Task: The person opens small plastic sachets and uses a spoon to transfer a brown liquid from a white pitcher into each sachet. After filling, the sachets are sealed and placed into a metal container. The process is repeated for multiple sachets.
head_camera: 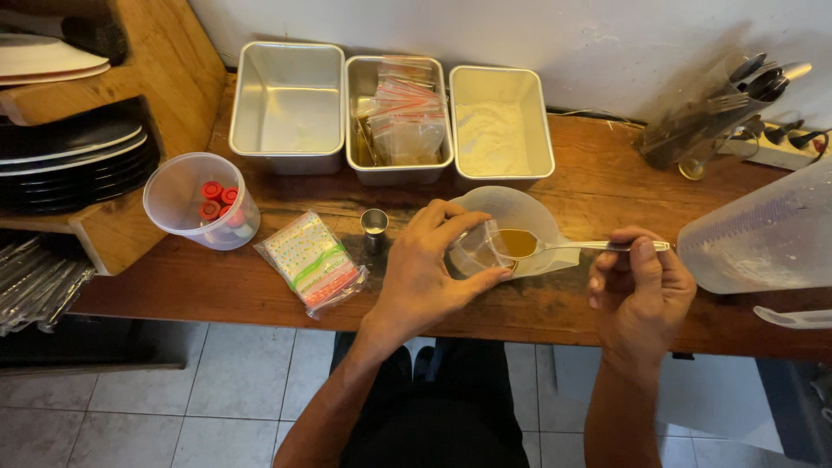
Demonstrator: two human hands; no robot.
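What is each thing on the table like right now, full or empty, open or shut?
Left metal tray: empty.
Middle metal tray: full of small clear bags.
Right metal tray: holds white powder.
Round plastic tub: open, a few red caps inside.
Spoon: filled with amber liquid, held level by right hand.
Small clear bag: held open by left hand.
Metal cup: upright.

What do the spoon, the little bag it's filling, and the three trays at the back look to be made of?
Spoon: polished metal, going by its silvery shine. Little bag in the left hand: thin clear plastic, see-through and creased. Trays: dull brushed metal, probably aluminium or steel, with rolled rims.
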